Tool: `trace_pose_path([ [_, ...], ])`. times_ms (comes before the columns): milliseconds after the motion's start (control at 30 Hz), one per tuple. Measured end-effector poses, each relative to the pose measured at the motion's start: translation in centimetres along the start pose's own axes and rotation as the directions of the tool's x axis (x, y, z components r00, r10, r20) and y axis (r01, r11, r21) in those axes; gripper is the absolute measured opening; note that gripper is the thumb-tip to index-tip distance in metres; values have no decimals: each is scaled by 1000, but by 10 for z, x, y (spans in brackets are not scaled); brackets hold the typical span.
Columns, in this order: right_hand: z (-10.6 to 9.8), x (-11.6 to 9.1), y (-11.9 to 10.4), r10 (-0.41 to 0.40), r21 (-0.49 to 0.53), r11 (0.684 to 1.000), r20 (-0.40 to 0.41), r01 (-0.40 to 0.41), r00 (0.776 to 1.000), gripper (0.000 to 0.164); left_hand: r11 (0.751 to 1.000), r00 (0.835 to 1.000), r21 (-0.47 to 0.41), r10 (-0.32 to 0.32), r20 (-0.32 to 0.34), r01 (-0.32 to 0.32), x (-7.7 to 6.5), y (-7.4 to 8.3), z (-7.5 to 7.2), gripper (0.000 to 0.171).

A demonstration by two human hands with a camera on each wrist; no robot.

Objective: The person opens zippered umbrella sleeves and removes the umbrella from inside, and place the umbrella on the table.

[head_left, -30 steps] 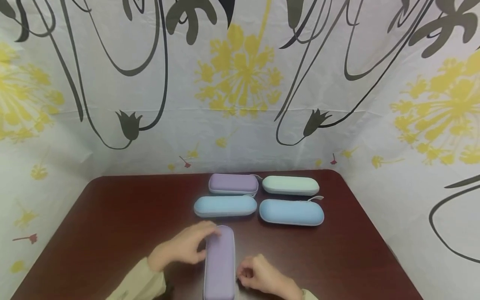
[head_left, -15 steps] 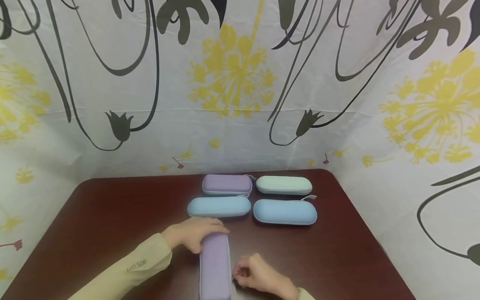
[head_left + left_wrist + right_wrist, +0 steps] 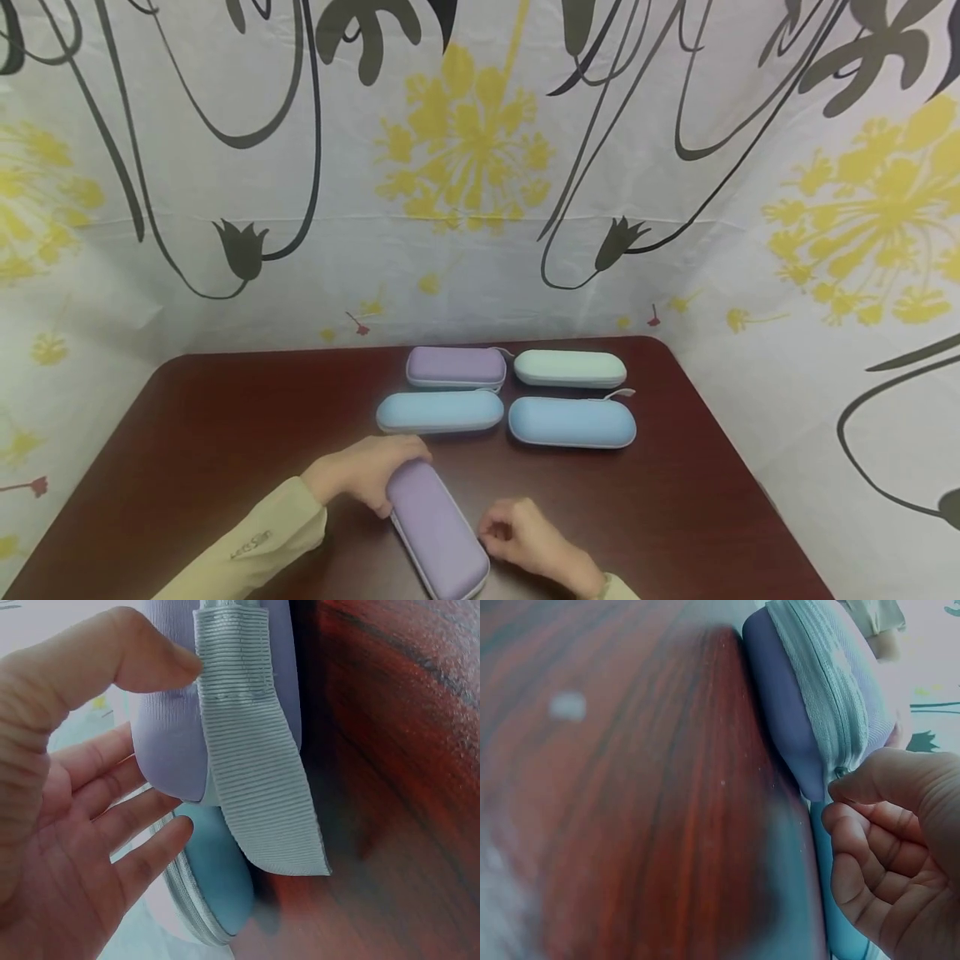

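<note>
A purple zippered hard case (image 3: 438, 529) lies slantwise on the dark table, its far end toward the left. My left hand (image 3: 367, 471) grips that far end, thumb on the near side and fingers around the other. In the left wrist view, the thumb is at a pale grey ribbon tab (image 3: 259, 772) on the case's side. At the near right end, my right hand (image 3: 528, 537) pinches the small zipper pull (image 3: 841, 772) between thumb and curled forefinger. The zipper (image 3: 821, 682) looks closed along the side seen in the right wrist view.
Behind the hands, cases stand in two rows: a light blue one (image 3: 440, 412) and a bluer one (image 3: 572, 422) in front, a purple one (image 3: 456, 367) and a mint one (image 3: 570, 368) behind. A patterned cloth (image 3: 480, 275) hangs at the table's back edge.
The purple case has turned from pointing straight away to a slant, its near end swinging right. My left hand moved onto its far end, then slightly left; the right hand stays near its right side.
</note>
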State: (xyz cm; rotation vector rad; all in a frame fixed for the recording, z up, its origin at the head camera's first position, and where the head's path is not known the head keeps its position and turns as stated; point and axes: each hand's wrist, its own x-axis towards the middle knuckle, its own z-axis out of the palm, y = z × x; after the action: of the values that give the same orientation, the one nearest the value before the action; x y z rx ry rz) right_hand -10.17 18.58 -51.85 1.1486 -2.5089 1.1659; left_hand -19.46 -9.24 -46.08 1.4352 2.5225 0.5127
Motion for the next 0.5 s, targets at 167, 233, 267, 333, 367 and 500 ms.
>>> trace_pose_path([
  [167,-6,-3,-1,-16,-37,999,27,17,1000,19,1000,1000,-3,1,4,-1,-3,-1,0,75],
  [233,-10,-5,-2,-6,-48,999,40,8,999,20,1000,1000,0,-7,-2,7,-6,-2,-1,74],
  [267,-11,-7,-3,4,-48,999,44,-2,999,20,1000,1000,1,-14,-11,14,-8,-2,-1,72],
  [333,-15,-9,-4,30,-45,999,47,-27,998,21,1000,999,-1,-26,-37,26,-13,-3,0,69],
  [367,-16,-11,-4,44,-41,998,47,-43,998,21,1000,998,1,-29,-55,29,-15,-3,1,68],
  [500,-20,-14,-5,102,-55,993,29,-100,994,20,999,990,-6,-53,-133,52,-24,-4,9,65],
])
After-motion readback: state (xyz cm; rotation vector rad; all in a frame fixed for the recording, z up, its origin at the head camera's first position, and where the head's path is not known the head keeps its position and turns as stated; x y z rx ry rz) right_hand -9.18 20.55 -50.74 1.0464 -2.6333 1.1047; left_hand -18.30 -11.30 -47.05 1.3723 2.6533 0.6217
